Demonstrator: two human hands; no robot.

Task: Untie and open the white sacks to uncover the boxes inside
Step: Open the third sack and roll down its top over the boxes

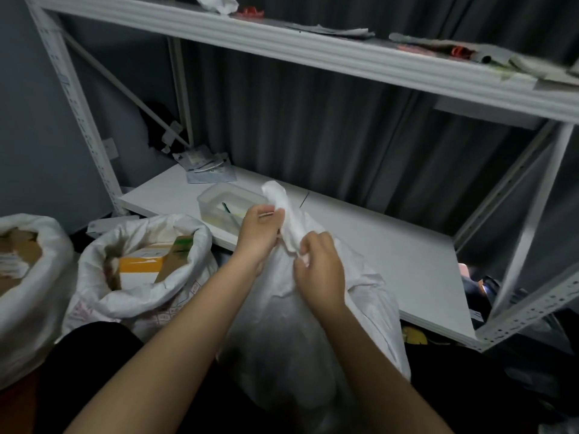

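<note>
A tied white sack (300, 333) stands in front of me, its neck twisted into a bunched top that points up. My left hand (258, 233) grips the neck from the left. My right hand (319, 270) pinches the tie just below it on the right side. What is inside this sack is hidden. To the left an opened white sack (138, 292) shows cardboard boxes (147, 261) with orange and green print. Another opened white sack (28, 296) at the far left edge also shows cardboard.
A white metal shelf rack surrounds the spot; its low board (391, 264) runs behind the sack. On it sits a clear plastic container (225, 203) and a pile of small packets (206, 166). The upper shelf (313, 51) holds papers. Dark curtain behind.
</note>
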